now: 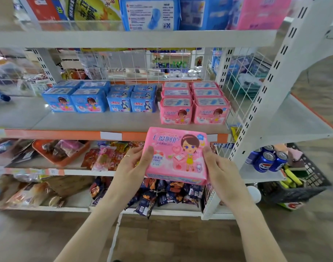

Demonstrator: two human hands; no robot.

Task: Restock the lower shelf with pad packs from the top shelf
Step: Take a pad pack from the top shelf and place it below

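Both hands held one pink pad pack (178, 155) at centre frame, the left hand (132, 168) gripping its left edge, the right hand (221, 172) its right, just below the shelf (67, 121) where pink packs (194, 103) stood stacked

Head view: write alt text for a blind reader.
A left hand and a right hand grip a pink pad pack by its sides before a store shelf. On the shelf behind it stand blue pad packs and stacked pink pad packs.
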